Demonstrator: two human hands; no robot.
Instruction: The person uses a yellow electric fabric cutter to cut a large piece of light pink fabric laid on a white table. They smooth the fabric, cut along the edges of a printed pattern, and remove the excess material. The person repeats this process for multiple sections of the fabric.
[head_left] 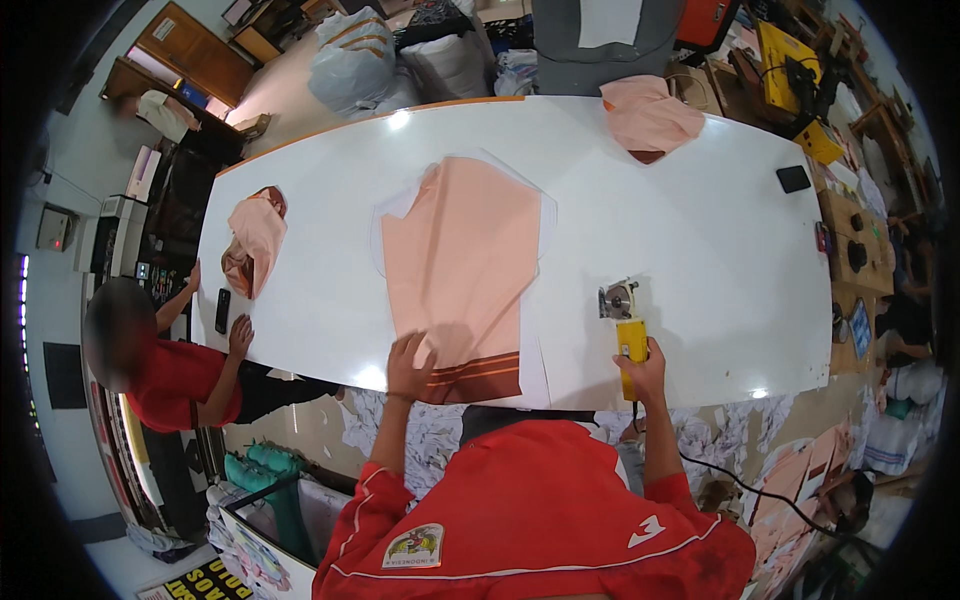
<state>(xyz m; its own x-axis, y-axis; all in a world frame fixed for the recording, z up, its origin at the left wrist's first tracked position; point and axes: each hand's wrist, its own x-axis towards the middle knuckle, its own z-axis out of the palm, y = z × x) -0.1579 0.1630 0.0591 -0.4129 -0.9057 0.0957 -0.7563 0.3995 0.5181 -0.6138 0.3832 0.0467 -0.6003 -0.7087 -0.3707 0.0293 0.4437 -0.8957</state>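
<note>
A peach fabric panel point(465, 255) with a brown striped hem lies spread over white paper point(548, 225) on the white table point(700, 230). My left hand point(408, 368) rests flat on the panel's near left corner, fingers spread. To the right of the fabric, my right hand point(645, 372) is wrapped round the yellow handle of an electric rotary cutter point(628, 340). The cutter's round blade and metal foot point away from me, on or just above the tabletop, apart from the fabric. A black cord trails from its handle toward the lower right.
Crumpled peach cloths lie at the table's left point(260, 240) and far right point(650, 115). Phones lie near the left edge point(222, 310) and right edge point(793, 179). A person in red point(180, 380) stands at the left with hands at the table. Paper scraps point(375, 430) cover the floor.
</note>
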